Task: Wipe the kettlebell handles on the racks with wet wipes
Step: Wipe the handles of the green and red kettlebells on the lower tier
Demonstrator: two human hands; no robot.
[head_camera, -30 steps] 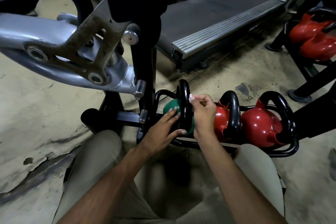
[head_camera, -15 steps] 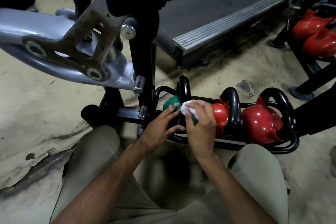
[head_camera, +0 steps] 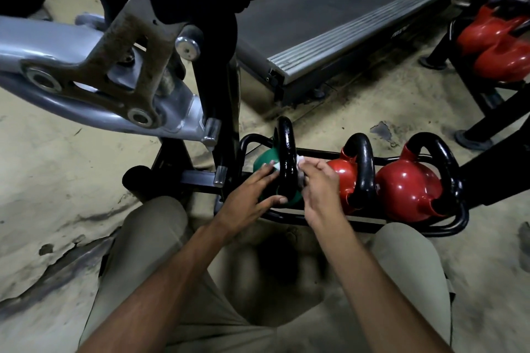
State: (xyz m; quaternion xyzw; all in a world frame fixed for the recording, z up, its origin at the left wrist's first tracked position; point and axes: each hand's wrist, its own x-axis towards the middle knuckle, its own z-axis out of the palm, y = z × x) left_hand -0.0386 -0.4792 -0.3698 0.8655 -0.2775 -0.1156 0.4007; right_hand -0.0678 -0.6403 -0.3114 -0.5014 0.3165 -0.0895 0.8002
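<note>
White wipe (head_camera: 300, 172) pinched in right grip (head_camera: 321, 186) at handle (head_camera: 286, 149), left grip (head_camera: 252, 195) flat on green kettlebell (head_camera: 263, 159)

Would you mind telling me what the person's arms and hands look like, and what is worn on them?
The left forearm and right forearm are bare as far as the view reaches, with no sleeve showing. The left hand and right hand wear no gloves, and I see no watch, wristband or ring. Beige trousers cover the legs beneath.
</note>
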